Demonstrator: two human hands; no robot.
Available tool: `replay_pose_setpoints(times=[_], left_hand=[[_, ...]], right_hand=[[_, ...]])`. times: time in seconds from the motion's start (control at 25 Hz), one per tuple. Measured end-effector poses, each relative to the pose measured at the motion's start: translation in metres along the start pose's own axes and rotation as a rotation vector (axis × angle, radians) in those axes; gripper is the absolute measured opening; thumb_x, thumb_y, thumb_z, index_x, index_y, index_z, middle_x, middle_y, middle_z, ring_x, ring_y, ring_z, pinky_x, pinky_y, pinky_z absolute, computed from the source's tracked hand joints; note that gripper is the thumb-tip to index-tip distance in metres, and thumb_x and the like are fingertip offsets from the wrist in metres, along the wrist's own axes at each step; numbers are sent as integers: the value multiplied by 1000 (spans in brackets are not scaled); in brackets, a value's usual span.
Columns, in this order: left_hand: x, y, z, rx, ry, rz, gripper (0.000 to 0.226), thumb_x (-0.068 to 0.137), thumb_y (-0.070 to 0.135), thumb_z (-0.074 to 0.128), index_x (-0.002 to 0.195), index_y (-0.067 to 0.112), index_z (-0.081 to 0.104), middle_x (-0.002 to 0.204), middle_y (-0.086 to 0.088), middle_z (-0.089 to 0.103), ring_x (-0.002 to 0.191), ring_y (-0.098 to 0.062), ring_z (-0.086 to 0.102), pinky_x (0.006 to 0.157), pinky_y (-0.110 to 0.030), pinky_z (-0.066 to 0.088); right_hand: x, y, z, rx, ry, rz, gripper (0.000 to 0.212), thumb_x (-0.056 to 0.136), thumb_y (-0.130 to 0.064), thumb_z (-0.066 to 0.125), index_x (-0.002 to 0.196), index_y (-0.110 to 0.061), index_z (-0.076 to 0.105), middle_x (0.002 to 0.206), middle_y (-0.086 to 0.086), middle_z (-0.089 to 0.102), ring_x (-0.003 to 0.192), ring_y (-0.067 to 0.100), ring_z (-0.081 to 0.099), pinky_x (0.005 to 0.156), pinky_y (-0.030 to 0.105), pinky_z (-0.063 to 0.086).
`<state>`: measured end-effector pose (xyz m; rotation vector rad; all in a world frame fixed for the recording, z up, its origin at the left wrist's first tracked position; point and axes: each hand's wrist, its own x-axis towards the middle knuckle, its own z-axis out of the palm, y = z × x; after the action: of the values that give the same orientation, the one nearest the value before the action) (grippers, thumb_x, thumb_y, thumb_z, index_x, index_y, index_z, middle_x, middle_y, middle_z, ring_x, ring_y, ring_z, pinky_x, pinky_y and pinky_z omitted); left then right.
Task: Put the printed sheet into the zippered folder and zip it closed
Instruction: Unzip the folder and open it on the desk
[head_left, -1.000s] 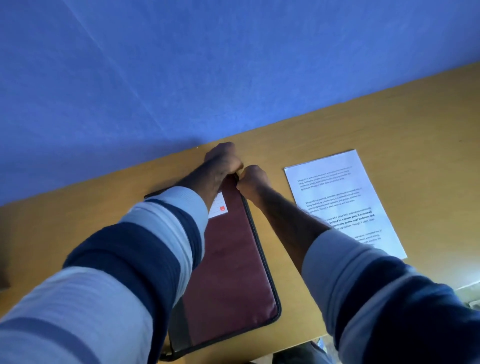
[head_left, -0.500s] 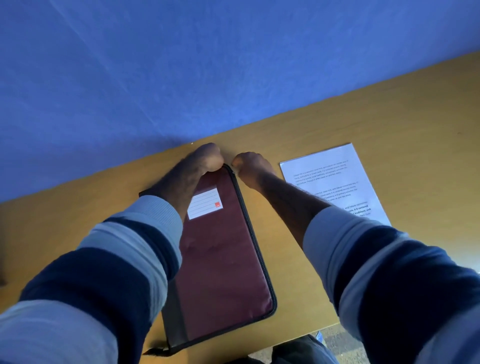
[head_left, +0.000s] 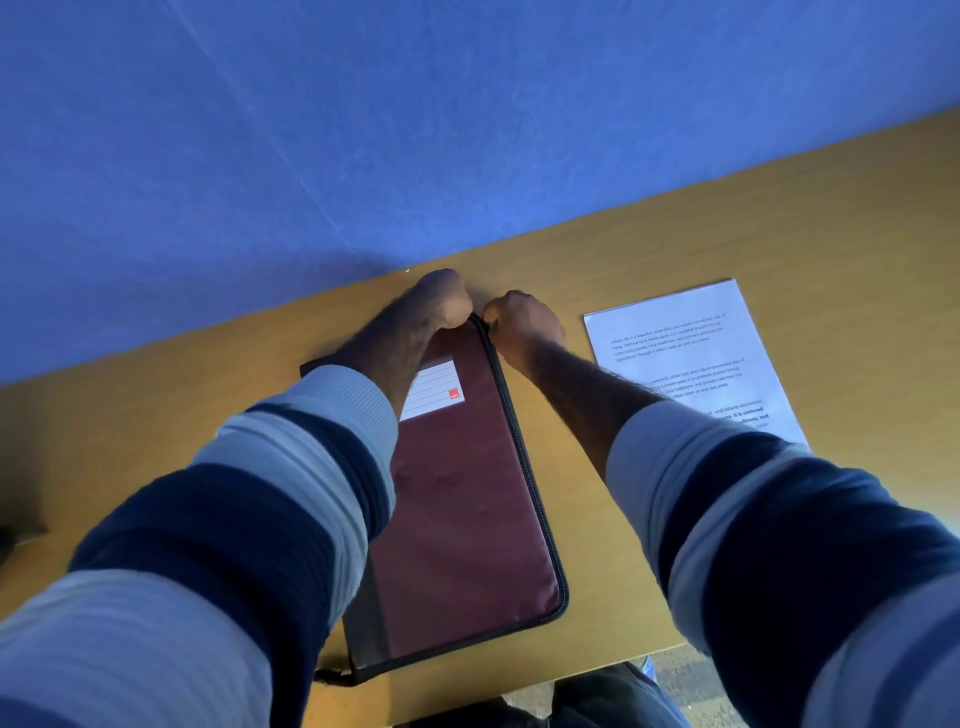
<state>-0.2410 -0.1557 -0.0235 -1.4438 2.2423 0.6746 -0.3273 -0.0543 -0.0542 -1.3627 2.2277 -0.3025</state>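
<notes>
On the left, left hand (head_left: 441, 299): curled into a fist, resting on the far corner of the folder (head_left: 467, 509), seemingly pinning or gripping that corner; fingertips hidden, so cannot tell exactly how.

Below the hand, lying flat on the table (head_left: 779, 234), dark red, with a white label (head_left: 434, 387) near the far end and a black zipper (head_left: 511, 415) running down the right side and around the near corner. Looks padded, with a soft cloth cover; probably light, a little floppy, likely to slide on the smooth wood if pulled without a hand holding it down. Best held at a corner, beside the zipper, as done now. At the near left corner, a small black strap (head_left: 330, 675), possibly a handle.

Appears closed along the right and near edges. Inside not visible, so impossible to say what is in there. Certainly not the sheet.

Just right of the far corner, right hand (head_left: 522, 325): closed narrow, thumb and fingers pinched together right at the zipper. Probably holding the pull tab, though the tab itself is hidden. Judging from this, opening the folder seems to be the step in hand.

Further right, apart from the folder, the printed sheet (head_left: 685, 353): flat on the table, text side up, near part covered by the right sleeve. Thin, very light, easy to crease. Best lifted by one edge or corner, then slid in flat, kept away from the zipper teeth to avoid catching when zipping.
</notes>
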Motion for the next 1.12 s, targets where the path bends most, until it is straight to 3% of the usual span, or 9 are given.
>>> replay_pose_setpoints(times=[0.12,0.32,0.52,0.64,0.96,1.12], left_hand=[[2,-4,1,-24,-11,-2,24,88,-6,44,102,1,63,99,-11,61,82,-22,55,57,-28,40],[11,-15,8,-103,-4,-17,32,88,-4,49,109,5,70,113,-10,69,102,-27,66,87,-38,57],[12,-17,11,-141,4,6,29,90,-5,51,106,2,74,104,-4,68,98,-23,64,86,-36,56],[10,-17,11,-147,16,15,32,90,-8,51,107,3,75,111,-7,72,104,-27,67,92,-41,58],[5,-14,12,-94,50,4,31,90,-5,52,108,4,75,111,-10,73,97,-28,67,81,-37,56],[4,-11,15,-87,68,-20,29,92,-4,51,110,3,73,114,-13,71,99,-29,66,85,-38,57]], right_hand=[[-5,4,4,-9,17,-31,25,94,-6,53,104,-16,74,106,8,66,94,31,65,70,36,55],[-21,16,11,-8,13,-58,23,96,-10,55,107,-16,75,108,8,65,98,29,63,76,39,57],[-49,30,19,-26,23,-121,20,98,-14,56,103,-15,75,105,7,65,99,27,61,76,41,58],[-69,38,23,-24,44,-158,17,99,-15,59,102,-15,76,104,5,65,99,24,60,74,38,57],[-117,62,39,-4,59,-236,13,96,-13,63,94,-13,76,98,6,67,94,27,61,67,36,54],[-150,74,51,15,64,-260,11,93,-12,65,88,-14,75,95,6,65,91,29,60,66,36,51]])
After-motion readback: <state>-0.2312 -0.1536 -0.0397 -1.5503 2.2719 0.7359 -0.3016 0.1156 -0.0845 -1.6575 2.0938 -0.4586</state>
